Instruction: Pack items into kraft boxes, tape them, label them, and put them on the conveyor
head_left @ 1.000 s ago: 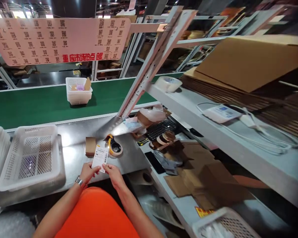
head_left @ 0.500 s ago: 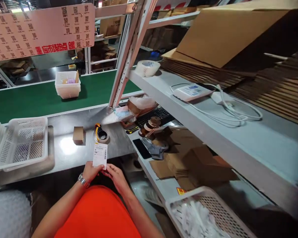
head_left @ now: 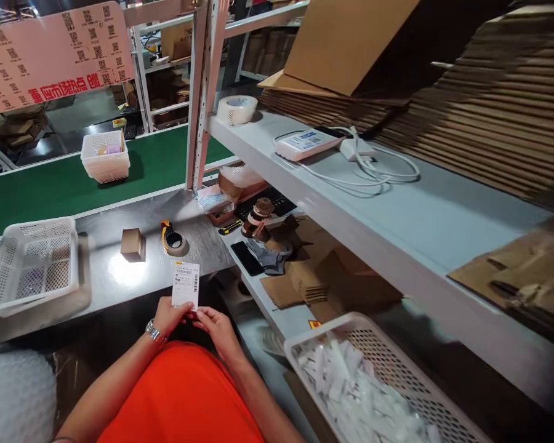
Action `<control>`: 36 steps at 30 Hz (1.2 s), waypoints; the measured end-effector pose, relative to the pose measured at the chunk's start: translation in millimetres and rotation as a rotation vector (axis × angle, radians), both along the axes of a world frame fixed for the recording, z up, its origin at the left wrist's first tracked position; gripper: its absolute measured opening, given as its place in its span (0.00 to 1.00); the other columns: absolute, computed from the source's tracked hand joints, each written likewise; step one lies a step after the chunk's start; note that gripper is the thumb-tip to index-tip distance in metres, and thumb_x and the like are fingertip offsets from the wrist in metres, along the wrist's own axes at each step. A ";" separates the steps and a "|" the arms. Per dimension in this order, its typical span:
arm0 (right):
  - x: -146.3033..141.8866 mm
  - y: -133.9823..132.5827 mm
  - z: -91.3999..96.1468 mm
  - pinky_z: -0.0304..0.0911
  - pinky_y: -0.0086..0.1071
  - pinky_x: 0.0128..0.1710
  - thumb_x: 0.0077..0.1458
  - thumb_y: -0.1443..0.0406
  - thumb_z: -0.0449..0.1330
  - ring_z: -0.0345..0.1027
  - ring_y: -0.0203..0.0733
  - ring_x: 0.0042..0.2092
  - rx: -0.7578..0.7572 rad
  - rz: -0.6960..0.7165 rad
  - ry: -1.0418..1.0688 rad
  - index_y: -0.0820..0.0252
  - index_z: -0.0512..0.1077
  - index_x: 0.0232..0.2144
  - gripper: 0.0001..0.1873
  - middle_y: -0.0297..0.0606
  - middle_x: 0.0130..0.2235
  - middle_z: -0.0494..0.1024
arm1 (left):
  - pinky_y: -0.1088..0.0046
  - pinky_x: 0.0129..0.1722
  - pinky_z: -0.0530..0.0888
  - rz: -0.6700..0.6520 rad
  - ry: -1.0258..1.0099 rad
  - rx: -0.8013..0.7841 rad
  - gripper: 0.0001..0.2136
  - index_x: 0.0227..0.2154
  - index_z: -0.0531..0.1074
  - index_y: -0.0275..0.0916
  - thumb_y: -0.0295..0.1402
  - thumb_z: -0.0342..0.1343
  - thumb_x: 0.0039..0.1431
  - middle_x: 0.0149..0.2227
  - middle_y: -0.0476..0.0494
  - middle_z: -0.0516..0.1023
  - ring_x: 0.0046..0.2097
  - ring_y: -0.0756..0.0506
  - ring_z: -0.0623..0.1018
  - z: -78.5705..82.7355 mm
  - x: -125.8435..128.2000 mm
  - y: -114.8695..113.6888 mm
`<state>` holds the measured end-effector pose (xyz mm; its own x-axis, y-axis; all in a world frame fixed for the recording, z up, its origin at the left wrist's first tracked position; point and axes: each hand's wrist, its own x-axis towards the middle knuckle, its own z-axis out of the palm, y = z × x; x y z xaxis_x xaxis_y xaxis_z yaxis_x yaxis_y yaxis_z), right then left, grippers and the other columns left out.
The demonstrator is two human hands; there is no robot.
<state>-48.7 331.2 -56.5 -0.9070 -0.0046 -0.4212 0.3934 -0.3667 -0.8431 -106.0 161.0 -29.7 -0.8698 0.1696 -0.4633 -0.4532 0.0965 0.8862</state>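
Observation:
A white shipping label (head_left: 185, 285) with printed text and barcodes stands up between my hands, just in front of the metal bench edge. My left hand (head_left: 170, 316) pinches its lower left edge with the thumb in front. At the lower right corner, my right hand (head_left: 213, 327) grips it between thumb and fingers. Beyond the label, on the bench, lies a tape dispenser (head_left: 172, 239) with an orange and black handle. To its left sits a small brown cardboard box (head_left: 132, 245).
White baskets (head_left: 77, 258) stand on the bench at left; another stack (head_left: 105, 166) rides the green belt (head_left: 37, 197). At right, a shelf (head_left: 447, 203) holds a tape roll (head_left: 236, 110) and flattened cartons (head_left: 480, 117). Below are a phone (head_left: 247, 258) and a basket of white packets (head_left: 397, 354).
My view has turned to the right, so the shelf and bench things appear further left. Both hands keep hold of the label in nearly the same place.

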 end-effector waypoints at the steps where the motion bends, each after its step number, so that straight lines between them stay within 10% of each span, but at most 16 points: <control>1: 0.9 1.6 -0.2 0.80 0.46 0.50 0.38 0.34 0.81 0.86 0.55 0.47 0.007 -0.003 0.001 0.56 0.90 0.38 0.37 0.46 0.42 0.92 | 0.72 0.26 0.77 -0.007 0.003 -0.002 0.20 0.35 0.87 0.31 0.46 0.76 0.50 0.34 0.33 0.90 0.31 0.42 0.87 0.1 0.6 1.8; 36: -6.2 10.5 -2.2 0.78 0.47 0.47 0.41 0.33 0.79 0.85 0.59 0.46 0.015 -0.028 0.053 0.56 0.89 0.37 0.36 0.48 0.41 0.91 | 0.70 0.27 0.76 -0.035 0.010 -0.051 0.20 0.35 0.86 0.34 0.47 0.76 0.48 0.33 0.36 0.89 0.30 0.43 0.83 7.5 -9.1 12.7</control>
